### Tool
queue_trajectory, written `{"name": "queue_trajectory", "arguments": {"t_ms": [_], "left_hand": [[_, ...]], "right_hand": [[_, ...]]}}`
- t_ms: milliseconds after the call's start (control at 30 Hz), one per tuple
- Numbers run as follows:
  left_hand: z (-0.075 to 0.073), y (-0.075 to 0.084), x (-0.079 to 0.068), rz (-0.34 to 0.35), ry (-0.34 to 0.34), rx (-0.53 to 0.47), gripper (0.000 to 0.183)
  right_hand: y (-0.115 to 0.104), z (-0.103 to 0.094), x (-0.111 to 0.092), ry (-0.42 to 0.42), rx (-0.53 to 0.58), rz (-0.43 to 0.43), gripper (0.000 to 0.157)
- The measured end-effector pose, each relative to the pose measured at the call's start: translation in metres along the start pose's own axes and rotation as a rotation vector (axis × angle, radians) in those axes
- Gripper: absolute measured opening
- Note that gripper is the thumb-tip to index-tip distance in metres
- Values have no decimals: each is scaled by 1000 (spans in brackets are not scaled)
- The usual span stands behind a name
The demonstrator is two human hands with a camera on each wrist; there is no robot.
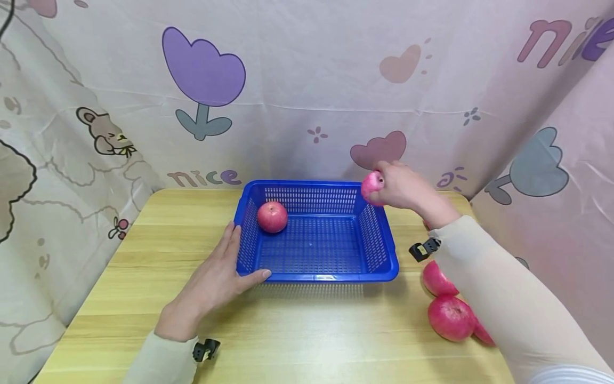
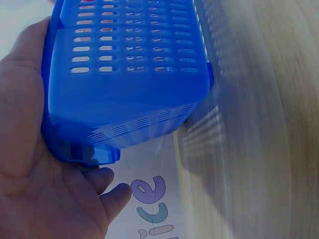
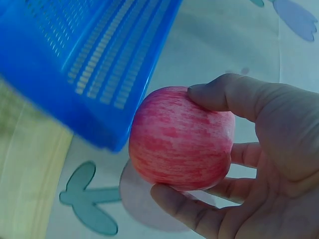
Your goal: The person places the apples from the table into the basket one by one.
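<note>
A blue plastic basket (image 1: 316, 277) with slotted walls stands on the wooden table. My left hand (image 1: 213, 282) rests against its near left corner, thumb along the front rim and fingers beside the left wall. From the left wrist view, the palm of the left hand (image 2: 35, 164) lies along the basket's rim. One red apple (image 1: 272, 217) sits inside, toward the back left. Over the back right corner, my right hand (image 1: 400, 186) grips another apple (image 3: 182, 139) between thumb and fingers, its striped pink-red skin facing the right wrist camera.
Several more red apples (image 1: 451, 318) lie on the table (image 1: 307, 336) at the right, partly hidden under the right sleeve (image 1: 499, 298). A printed cloth (image 1: 297, 80) hangs behind the table and along both sides.
</note>
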State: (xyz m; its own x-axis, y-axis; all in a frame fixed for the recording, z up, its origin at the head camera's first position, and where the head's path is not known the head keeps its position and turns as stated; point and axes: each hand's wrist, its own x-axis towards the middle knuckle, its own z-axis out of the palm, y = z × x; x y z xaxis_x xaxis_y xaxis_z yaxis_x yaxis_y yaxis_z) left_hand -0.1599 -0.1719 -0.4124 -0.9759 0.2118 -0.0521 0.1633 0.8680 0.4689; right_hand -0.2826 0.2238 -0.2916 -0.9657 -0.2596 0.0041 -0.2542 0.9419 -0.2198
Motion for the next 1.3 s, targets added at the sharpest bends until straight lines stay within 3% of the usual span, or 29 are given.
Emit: {"name": "queue_trajectory", "arguments": {"t_ms": [467,800,933,1167,1300], "left_hand": [[-1,-1,3,2,7,5,138],[2,-3,-1,-13,-2,0,138],[2,-3,-1,-10,2,-2,135],[1,-2,-1,3,12,1,133],[1,-1,0,11,14,2,133]], "right_hand": [[-54,34,36,-33,-15,-139,57],[-87,71,53,-198,-13,-141,70],[-93,85,55,-237,-35,-133,70],[-93,107,64,-252,-79,-164,89],[-92,114,65,-242,-74,-164,84]]}}
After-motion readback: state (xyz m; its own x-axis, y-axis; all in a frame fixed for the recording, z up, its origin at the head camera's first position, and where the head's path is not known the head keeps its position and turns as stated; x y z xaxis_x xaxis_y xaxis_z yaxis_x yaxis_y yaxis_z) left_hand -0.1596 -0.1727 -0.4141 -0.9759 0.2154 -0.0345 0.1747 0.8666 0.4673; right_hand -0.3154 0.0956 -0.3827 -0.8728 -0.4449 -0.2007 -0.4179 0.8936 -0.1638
